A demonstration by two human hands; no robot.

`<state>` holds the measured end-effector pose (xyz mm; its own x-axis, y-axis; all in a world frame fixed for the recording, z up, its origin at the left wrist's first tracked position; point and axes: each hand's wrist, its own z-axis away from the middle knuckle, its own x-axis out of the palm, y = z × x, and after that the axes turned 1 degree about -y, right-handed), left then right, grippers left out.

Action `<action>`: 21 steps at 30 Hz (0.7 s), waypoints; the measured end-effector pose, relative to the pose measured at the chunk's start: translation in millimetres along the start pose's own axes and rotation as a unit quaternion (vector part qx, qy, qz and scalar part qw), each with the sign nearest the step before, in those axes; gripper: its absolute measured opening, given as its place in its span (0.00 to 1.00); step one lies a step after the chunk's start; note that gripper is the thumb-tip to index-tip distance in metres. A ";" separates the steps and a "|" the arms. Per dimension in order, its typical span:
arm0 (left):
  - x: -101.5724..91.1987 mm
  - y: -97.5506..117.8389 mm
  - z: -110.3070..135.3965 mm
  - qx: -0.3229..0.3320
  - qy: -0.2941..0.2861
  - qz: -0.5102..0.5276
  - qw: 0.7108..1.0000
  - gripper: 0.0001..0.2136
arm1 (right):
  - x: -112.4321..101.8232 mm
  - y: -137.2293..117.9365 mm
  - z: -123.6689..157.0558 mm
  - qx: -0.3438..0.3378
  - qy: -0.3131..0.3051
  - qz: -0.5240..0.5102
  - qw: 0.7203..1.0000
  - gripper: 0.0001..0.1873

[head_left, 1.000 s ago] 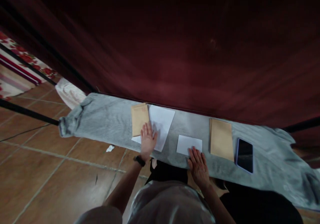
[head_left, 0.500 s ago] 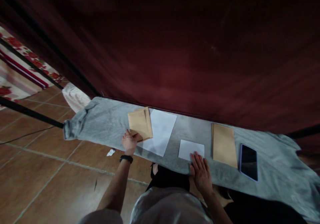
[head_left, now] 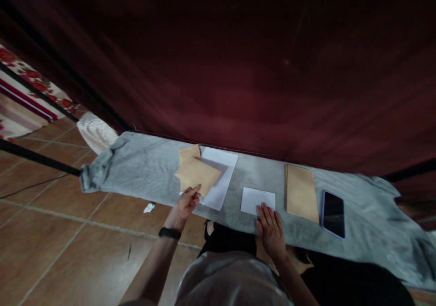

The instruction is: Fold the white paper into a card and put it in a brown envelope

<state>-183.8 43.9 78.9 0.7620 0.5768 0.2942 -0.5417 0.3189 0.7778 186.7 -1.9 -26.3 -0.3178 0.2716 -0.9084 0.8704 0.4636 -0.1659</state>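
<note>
My left hand [head_left: 188, 200] pinches the near edge of a brown paper envelope [head_left: 200, 174], which is turned at an angle. Beneath it lies another brown envelope [head_left: 189, 153], mostly covered. Both overlap a large white sheet of paper [head_left: 223, 172]. My right hand [head_left: 270, 228] lies flat with its fingers stretched out. Its fingertips rest on the near right corner of a folded or small white sheet [head_left: 255, 200]. To the right of that hand is a stack of brown envelopes [head_left: 301, 192].
A phone [head_left: 334, 214] with a dark screen lies right of the envelope stack. Grey cloth [head_left: 143, 165] covers the narrow surface. A dark red curtain [head_left: 235, 92] hangs along its far edge. A white scrap [head_left: 149, 208] lies on the tiled floor [head_left: 68, 238].
My left hand has taken hold of the top brown envelope and turned it to the right, over the large white sheet. My right hand stays on the small white sheet.
</note>
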 end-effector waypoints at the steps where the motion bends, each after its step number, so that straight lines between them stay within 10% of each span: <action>1: 9.6 -13.5 0.9 0.003 -0.013 -0.009 1.000 0.21 | 0.0 0.2 0.1 0.000 0.000 -0.001 1.000 0.31; 7: 45.2 -74.5 5.1 0.034 -0.070 -0.091 0.993 0.15 | -2.5 0.4 -0.7 0.003 -0.011 -0.004 1.000 0.31; 21: 62.4 -126.7 51.4 0.133 -0.172 -0.347 0.912 0.13 | -8.3 -0.9 -3.1 0.017 -0.047 -0.002 0.999 0.30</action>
<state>-49.4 0.8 27.3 0.9795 0.0209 -0.2002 0.1851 0.2970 0.9368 187.3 -2.0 -17.4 -0.2851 0.1882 -0.9398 0.8822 0.4348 -0.1806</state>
